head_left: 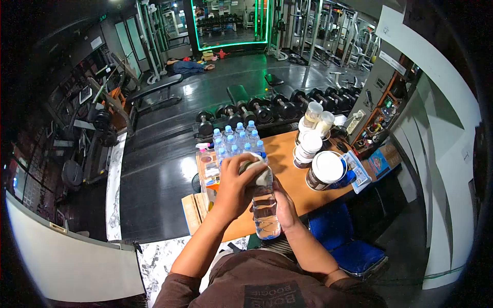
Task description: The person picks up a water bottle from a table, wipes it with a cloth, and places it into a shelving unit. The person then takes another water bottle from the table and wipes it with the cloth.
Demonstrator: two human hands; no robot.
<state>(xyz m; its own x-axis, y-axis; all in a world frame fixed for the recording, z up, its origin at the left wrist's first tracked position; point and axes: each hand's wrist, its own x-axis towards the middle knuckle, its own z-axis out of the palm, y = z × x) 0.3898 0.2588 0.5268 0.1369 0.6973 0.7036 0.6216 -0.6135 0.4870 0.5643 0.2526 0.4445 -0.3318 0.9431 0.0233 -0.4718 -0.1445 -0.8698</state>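
A clear plastic water bottle (266, 213) is held in front of my body, tilted, with its base toward me. My right hand (285, 205) wraps around its side, and some of those fingers are hidden behind it. My left hand (235, 182) is closed on a pale cloth (263, 177) pressed around the bottle's upper end. The cap cannot be seen under the cloth and fingers. Just beyond my hands, several water bottles (229, 139) with light blue caps stand grouped on the wooden table (285, 149).
White-lidded tubs (327, 167) and stacked jars (310, 141) stand on the table's right side. A blue chair (354, 254) is at my right. Behind the table runs a dumbbell rack (282, 105). A person (187, 67) lies on the floor farther back.
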